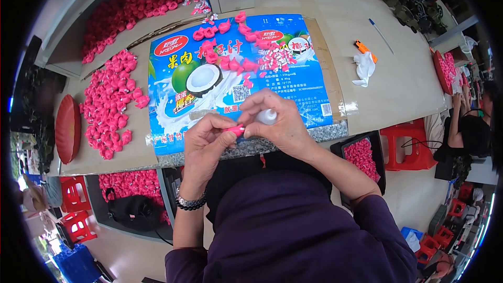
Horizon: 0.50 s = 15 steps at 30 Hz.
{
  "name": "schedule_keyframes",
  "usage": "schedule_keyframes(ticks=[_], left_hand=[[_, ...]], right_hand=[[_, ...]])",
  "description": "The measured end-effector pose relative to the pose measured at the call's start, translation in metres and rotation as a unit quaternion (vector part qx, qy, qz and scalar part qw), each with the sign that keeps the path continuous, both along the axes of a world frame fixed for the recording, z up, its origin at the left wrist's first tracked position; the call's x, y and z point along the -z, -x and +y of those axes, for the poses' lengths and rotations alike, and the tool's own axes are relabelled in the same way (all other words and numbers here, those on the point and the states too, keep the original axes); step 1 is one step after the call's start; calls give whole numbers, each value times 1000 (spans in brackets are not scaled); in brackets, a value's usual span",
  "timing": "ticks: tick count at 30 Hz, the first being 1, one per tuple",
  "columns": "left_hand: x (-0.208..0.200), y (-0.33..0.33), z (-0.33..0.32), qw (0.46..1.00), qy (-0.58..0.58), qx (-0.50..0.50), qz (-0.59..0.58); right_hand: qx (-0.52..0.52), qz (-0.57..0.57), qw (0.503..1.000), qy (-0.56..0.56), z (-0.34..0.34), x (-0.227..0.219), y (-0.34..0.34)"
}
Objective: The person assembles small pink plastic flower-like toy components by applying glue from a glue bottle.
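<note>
Piece of pink material point(238, 130) pinched in the left hand point(206, 140), long axis roughly crosswise toward the right hand point(283, 124), curled around a white bottle point(267, 117) with thumb just beside the piece's right end, over the near edge of the counter point(374, 106).

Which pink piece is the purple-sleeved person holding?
The pink piece pinched in the left hand, beside the right hand; the others lie in heaps or scattered.

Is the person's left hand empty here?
No, the left hand pinches a small pink piece between its thumb and fingers.
</note>
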<state>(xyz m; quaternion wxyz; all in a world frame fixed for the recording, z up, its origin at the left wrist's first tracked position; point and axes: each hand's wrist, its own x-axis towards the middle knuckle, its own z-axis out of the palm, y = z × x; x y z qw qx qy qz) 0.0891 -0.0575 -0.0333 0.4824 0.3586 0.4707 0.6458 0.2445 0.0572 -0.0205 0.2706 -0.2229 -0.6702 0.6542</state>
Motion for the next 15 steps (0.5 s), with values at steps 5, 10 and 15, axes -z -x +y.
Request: schedule_keyframes(ticks=[5,10,15], left_hand=[[-9,70,-9,886,45,-212,410],[-50,83,24,485,15,-450,750],[-25,37,73,742,-57,-209,635]], right_hand=[[35,-8,999,-12,10,-3,-8],[71,-20,997,-30,20,7,-17],[115,9,992,-49,18,11,-18]])
